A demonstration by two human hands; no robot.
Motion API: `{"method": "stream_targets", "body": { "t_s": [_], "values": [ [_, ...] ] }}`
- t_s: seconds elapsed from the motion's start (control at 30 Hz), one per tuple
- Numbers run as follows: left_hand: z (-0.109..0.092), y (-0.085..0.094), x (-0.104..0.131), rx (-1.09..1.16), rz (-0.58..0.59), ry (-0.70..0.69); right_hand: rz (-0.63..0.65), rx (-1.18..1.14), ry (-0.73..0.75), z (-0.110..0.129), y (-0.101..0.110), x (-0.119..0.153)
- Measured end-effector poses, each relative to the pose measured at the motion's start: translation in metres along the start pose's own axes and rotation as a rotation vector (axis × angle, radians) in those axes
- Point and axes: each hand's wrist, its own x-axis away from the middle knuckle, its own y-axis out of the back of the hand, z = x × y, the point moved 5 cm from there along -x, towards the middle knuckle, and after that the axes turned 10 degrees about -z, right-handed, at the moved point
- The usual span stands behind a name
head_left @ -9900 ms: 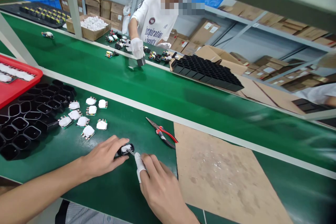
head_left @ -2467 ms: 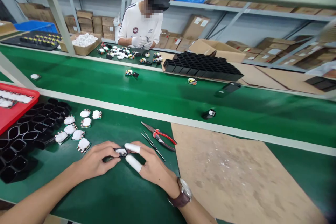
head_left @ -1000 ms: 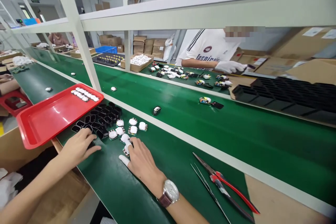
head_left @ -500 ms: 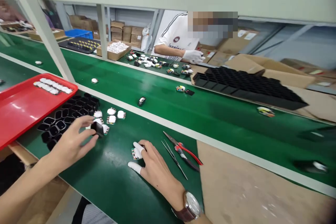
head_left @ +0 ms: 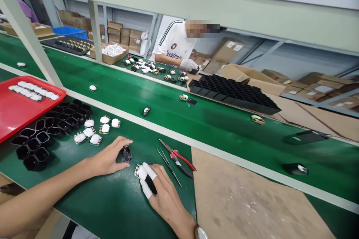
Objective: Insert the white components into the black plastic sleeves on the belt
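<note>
My left hand (head_left: 113,157) grips a small black plastic housing (head_left: 127,154) between thumb and fingers, its open end facing my right hand. In my right hand (head_left: 164,186), finger cots cover the thumb and a finger, which pinch a small circuit board (head_left: 138,170) topped with a white blob; a black piece is attached to it. The board and the housing are close together but apart. Left of my left hand lie several white-topped circuit boards (head_left: 104,129). Beyond them, a cluster of black housings (head_left: 42,138) stands with openings upward.
Tweezers (head_left: 169,167) and red-handled pliers (head_left: 177,157) lie right of my hands, beside a cardboard sheet (head_left: 241,194). A red tray (head_left: 25,110) holds white-topped boards. Parts sit on the green conveyor (head_left: 126,95). Across it, a co-worker (head_left: 175,46) in white gloves handles a dark part.
My left hand has brought the black housing rightward, near my right hand. My right hand has closed its thumb and finger on the circuit board. The view has turned slightly right.
</note>
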Motion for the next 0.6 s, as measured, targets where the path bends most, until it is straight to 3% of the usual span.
{"method": "stream_targets", "body": {
  "t_s": [0.2,0.47,0.6],
  "values": [
    [0.005,-0.005,0.009,0.100,0.013,0.024,-0.153,-0.056,-0.001,0.012,0.011,-0.019],
    [0.005,-0.007,0.013,-0.030,-0.025,0.051,-0.152,0.028,0.095,0.030,0.019,-0.047],
    [0.003,-0.003,0.013,0.046,0.077,0.071,-0.153,0.064,0.079,0.029,0.021,-0.049]
  ]
}}
